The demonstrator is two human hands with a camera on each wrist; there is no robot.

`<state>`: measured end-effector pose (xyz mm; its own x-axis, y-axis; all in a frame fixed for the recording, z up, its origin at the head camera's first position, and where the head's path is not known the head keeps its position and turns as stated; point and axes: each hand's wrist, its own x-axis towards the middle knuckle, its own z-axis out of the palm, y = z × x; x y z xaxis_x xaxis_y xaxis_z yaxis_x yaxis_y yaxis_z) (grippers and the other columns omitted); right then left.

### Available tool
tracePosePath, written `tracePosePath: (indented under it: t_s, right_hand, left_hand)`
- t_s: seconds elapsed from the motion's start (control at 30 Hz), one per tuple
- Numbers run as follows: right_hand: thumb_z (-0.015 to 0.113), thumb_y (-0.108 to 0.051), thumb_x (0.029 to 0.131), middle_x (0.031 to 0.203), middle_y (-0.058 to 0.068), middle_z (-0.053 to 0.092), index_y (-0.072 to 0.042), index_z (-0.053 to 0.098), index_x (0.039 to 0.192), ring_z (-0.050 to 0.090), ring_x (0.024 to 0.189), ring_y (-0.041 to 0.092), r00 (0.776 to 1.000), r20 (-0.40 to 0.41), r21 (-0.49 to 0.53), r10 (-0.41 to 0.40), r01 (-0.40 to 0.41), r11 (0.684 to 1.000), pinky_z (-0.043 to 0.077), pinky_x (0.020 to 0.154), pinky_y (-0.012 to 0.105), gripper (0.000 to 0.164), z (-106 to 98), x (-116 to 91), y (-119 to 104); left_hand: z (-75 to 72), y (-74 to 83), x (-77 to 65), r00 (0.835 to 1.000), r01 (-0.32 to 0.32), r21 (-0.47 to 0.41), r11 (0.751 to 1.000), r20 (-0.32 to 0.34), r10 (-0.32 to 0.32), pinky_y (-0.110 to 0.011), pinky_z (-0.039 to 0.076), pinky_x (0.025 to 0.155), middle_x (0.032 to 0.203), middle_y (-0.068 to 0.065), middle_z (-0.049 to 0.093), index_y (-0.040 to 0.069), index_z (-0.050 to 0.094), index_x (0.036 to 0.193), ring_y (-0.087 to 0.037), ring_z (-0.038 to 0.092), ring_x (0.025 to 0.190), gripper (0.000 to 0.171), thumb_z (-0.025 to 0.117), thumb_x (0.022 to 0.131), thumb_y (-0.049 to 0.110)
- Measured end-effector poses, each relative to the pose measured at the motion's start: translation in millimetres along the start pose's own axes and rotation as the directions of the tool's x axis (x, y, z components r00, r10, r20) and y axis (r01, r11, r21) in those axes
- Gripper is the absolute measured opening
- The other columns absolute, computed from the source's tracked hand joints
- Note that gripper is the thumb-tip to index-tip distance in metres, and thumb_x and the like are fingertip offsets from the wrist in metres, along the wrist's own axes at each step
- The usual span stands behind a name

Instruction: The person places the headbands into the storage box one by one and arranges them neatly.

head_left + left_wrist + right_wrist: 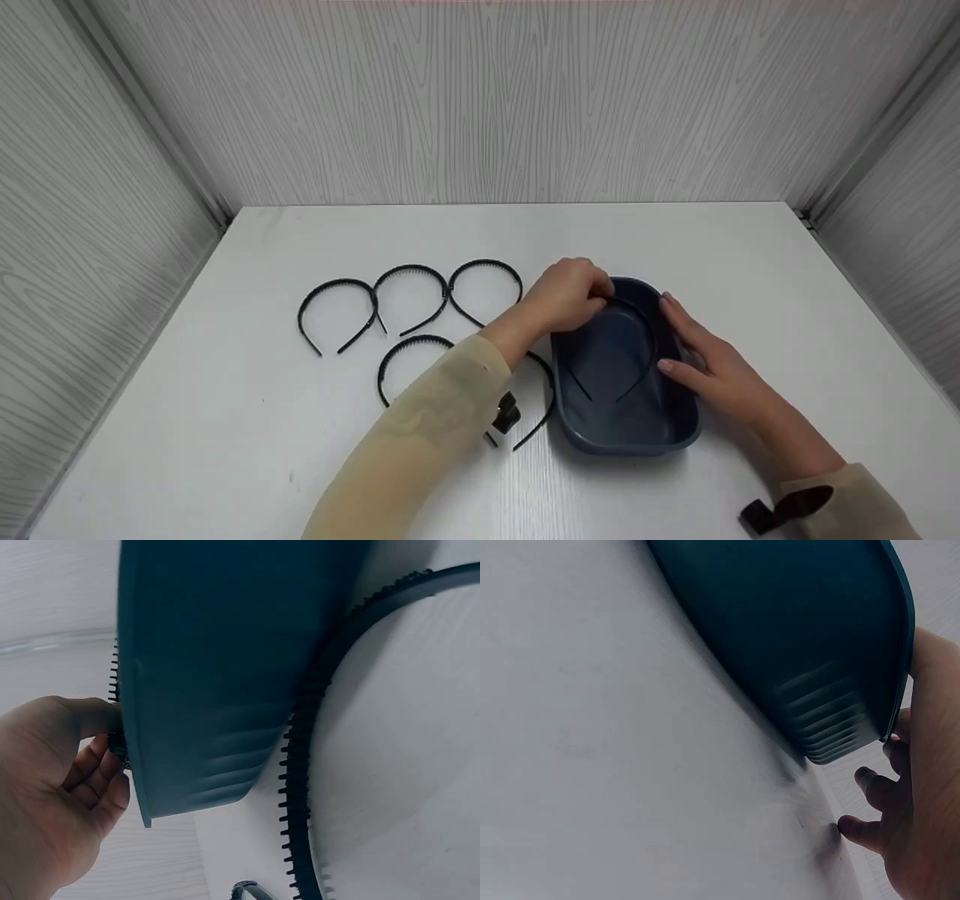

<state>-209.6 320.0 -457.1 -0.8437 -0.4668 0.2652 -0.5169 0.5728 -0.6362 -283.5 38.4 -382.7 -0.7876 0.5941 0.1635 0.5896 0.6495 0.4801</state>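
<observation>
In the head view, my left hand (571, 295) pinches the top of a thin black headband (652, 341) inside a blue plastic bin (626, 449). The headband's two ends point toward the front of the bin. The left wrist view shows the thumb and fingers of that hand (56, 787) around the toothed band at the bin's rim. My right hand (712, 367) touches the bin's right rim, its fingers extended and its thumb at the edge. From the right wrist, several loosely bent fingers of that hand (900, 795) appear beside the bin wall (802, 652).
Left of the bin, several more black toothed headbands lie on the white table (187, 435). A back-row headband (337, 282) lies leftmost; a front-row headband (382, 371) is partly covered by the left sleeve (420, 442). Grey wood-grain panels (480, 105) enclose the table's back and sides.
</observation>
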Motion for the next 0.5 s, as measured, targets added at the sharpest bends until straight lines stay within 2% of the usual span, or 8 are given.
tracePosePath:
  t_s: [0.3, 0.5]
  right_hand:
    - [0.067, -0.02, 0.106, 0.177, 0.002, 0.015, -0.023, 0.02, 0.172, 0.014, 0.159, 0.003, 1.0, 0.008, -0.016, 0.014, -0.014, 1.0, 0.022, 0.114, 0.006, 0.08, -1, 0, 0]
    - [0.067, -0.02, 0.106, 0.177, 0.002, 0.015, -0.023, 0.02, 0.172, 0.014, 0.159, 0.004, 1.0, 0.006, -0.012, 0.014, -0.014, 1.0, 0.023, 0.114, 0.007, 0.081, 0, 0, 1]
  left_hand:
    - [9.1, -1.1, 3.3, 0.997, -0.037, 0.022, 0.999, 0.062, 0.035, -0.027, 0.051, 0.101, 0.12, 0.0, 0.077, 0.014, 0.08, 0.126, -0.017, 0.067, 0.118, 0.028, 0.069, 0.101, 0.009]
    - [13.8, -3.7, 4.2, 0.996, -0.044, 0.055, 0.998, 0.083, 0.039, -0.026, 0.053, 0.09, 0.113, 0.003, 0.079, 0.018, 0.082, 0.122, -0.012, 0.069, 0.103, 0.027, 0.071, 0.099, 0.01]
